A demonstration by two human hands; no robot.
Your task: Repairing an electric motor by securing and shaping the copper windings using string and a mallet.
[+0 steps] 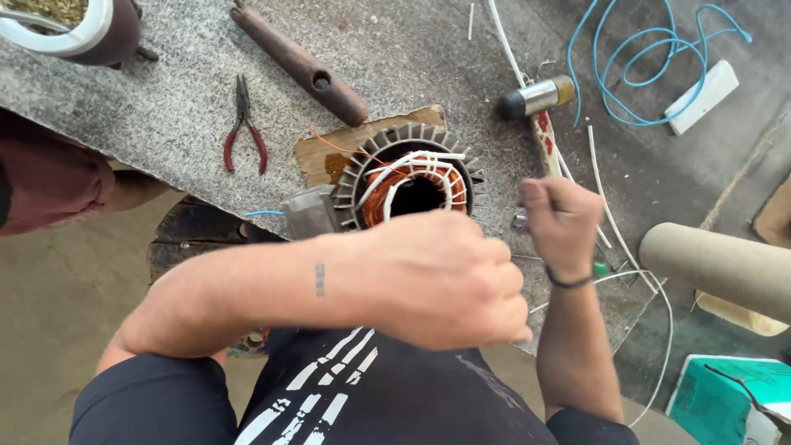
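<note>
Red-handled pliers (244,132) lie on the bench (165,99) toward its left. Our left hand (441,280) is fisted; contents unclear. Finned motor stator (409,183) with copper windings sits at the bench's near edge. Right hand (562,221) is curled just beside it, contents unclear.

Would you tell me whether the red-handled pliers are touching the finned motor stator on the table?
Apart. The head view shows the red-handled pliers lying left of the motor stator, with bare grey table between them.
</note>
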